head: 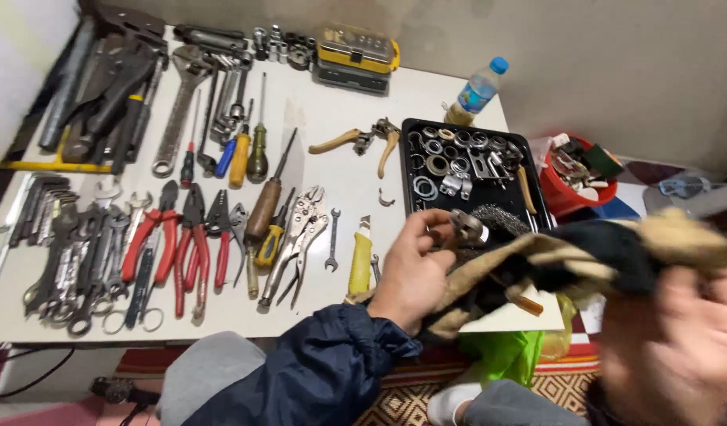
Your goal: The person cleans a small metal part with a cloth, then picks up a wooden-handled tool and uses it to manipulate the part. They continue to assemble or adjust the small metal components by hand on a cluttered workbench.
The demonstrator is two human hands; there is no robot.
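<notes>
A small round metal part (466,226) is held in the fingers of the left hand (411,272), just in front of the black tray (411,170) of rings and washers at the right end of the bench (340,170). A dark and tan cloth (584,256) is draped from under that hand across to the right hand (679,339), which is blurred; it seems closed on the cloth, though the grip cannot be made out clearly. For a good wipe, the part is best pinched firmly by its edges and turned while the cloth is drawn over it, kept above the tray so nothing is dropped. Pliers (192,244), spanners (64,260) and screwdrivers (257,142) are laid out towards the left edge.
</notes>
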